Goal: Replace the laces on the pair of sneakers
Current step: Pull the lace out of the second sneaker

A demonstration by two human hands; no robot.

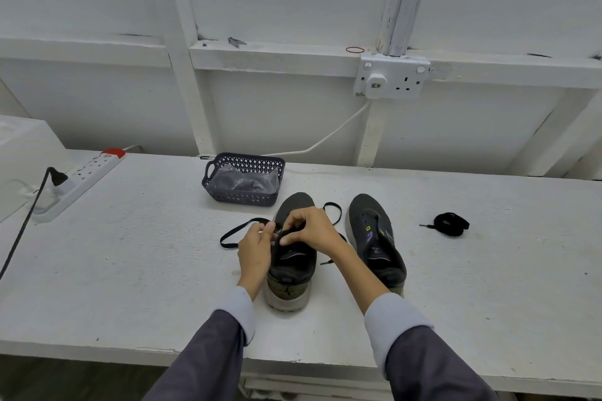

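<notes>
Head view: fingers (294,221) seemingly pinch lace (240,231) atop sneaker (293,267).

The dark blue-grey plastic basket (241,199) has a pattern of diamond holes. In front of it, the dark grey sneaker (291,267) has an olive-green heel, a pale grey sole and a flat black lace (223,241). To the basket's front right, the other dark grey sneaker (374,228) has purple and yellow-green marks. My sleeves (420,365) are grey-purple with pale blue cuffs.

Basket (242,195) behind sneakers (374,238); coiled lace (451,224) lies right.
</notes>
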